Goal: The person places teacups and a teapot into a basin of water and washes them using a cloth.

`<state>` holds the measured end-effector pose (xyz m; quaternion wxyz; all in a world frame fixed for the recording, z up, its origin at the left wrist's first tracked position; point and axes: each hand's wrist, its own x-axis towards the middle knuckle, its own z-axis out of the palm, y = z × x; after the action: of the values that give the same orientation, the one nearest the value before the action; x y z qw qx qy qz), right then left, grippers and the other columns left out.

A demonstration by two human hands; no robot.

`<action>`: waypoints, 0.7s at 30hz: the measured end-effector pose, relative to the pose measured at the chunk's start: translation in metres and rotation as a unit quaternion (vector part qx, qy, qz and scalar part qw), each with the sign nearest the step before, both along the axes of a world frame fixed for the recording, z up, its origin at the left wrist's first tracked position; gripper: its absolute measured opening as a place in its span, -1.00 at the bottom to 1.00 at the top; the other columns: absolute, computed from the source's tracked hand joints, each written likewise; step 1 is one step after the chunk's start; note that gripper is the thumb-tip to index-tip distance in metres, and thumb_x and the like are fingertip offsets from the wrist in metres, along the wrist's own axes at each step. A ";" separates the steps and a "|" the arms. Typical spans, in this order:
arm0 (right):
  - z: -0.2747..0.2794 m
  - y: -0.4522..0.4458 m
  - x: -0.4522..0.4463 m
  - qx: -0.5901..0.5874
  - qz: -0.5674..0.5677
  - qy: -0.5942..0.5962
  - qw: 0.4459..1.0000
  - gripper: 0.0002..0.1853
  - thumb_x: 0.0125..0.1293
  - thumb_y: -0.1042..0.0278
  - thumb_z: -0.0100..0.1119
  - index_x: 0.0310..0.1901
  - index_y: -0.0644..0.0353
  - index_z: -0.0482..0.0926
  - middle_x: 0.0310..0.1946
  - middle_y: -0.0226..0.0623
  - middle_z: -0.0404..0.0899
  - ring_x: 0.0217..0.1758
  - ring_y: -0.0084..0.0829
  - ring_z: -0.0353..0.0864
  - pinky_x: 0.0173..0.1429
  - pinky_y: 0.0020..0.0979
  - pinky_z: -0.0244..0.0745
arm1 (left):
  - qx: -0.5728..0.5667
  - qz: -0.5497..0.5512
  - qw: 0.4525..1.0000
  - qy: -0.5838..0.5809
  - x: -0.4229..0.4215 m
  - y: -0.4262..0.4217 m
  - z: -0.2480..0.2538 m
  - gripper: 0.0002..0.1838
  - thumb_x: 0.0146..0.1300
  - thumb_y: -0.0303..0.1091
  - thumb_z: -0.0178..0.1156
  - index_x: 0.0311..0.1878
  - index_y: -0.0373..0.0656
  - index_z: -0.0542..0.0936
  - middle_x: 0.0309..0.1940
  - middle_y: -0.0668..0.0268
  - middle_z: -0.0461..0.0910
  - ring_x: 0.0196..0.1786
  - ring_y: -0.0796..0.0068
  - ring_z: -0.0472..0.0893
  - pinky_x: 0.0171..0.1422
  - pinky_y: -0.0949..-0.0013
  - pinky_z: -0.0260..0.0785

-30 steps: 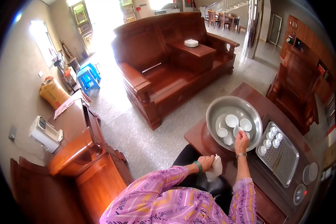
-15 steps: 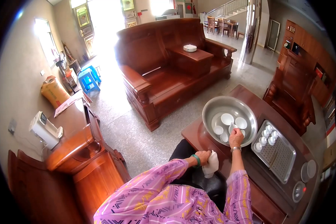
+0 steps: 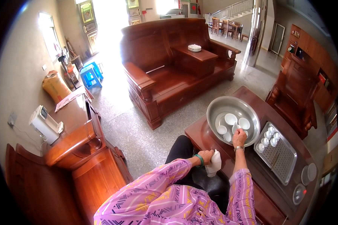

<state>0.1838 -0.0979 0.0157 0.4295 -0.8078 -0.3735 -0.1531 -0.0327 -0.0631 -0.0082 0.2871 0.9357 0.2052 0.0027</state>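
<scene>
My left hand [image 3: 205,157], with a green bangle at the wrist, is closed around a white cloth [image 3: 214,165] that hangs over my lap. Inside the large metal basin [image 3: 213,108], my right hand [image 3: 239,138] is pinched on a small white piece that looks like a spoon [image 3: 235,127]; my fingers partly hide it. Around it in the basin lie several white dishes, among them a bowl [image 3: 230,119], another bowl [image 3: 244,123] and a small cup [image 3: 221,129].
A perforated metal tray [image 3: 276,159] with several small white cups [image 3: 269,137] stands right of the basin on the wooden table [image 3: 199,134]. Beyond it are a glass bowl [image 3: 299,194] and a round container [image 3: 308,173]. A wooden sofa [image 3: 165,93] stands ahead.
The view has shifted slightly. My right hand stays low in the basin, with the white piece still in its fingers. My left hand keeps hold of the cloth.
</scene>
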 end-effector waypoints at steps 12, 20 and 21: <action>0.006 -0.004 -0.005 0.007 0.004 0.025 1.000 -0.86 0.08 0.45 0.02 -0.45 0.30 0.55 -0.50 0.00 0.55 -0.38 -0.02 0.54 -0.26 -0.19 0.41 | -0.001 0.031 0.999 -0.018 -0.002 -0.003 -0.007 -0.52 -0.12 -0.38 0.26 -0.07 -0.22 0.36 -0.28 0.01 0.57 -0.16 0.01 0.56 -0.10 0.15 0.40; 0.000 0.003 0.000 -0.004 0.003 0.006 1.000 -0.84 0.09 0.39 0.01 -0.43 0.24 0.58 -0.48 -0.03 0.56 -0.39 -0.05 0.55 -0.28 -0.21 0.41 | -0.020 0.016 1.000 -0.017 -0.004 0.002 -0.002 -0.50 -0.13 -0.36 0.26 -0.06 -0.22 0.36 -0.27 0.00 0.57 -0.15 0.03 0.56 -0.08 0.15 0.39; 0.002 0.006 -0.002 -0.018 -0.007 -0.007 1.000 -0.85 0.08 0.40 0.01 -0.46 0.24 0.56 -0.50 -0.03 0.55 -0.39 -0.04 0.54 -0.28 -0.17 0.40 | -0.016 0.033 0.999 -0.019 -0.004 0.002 -0.003 -0.50 -0.12 -0.35 0.25 -0.05 -0.22 0.36 -0.28 0.01 0.57 -0.16 0.03 0.57 -0.08 0.15 0.40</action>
<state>0.1818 -0.0923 0.0173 0.4112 -0.8169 -0.3736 -0.1548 -0.0365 -0.0615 -0.0108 0.3058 0.9233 0.2309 0.0263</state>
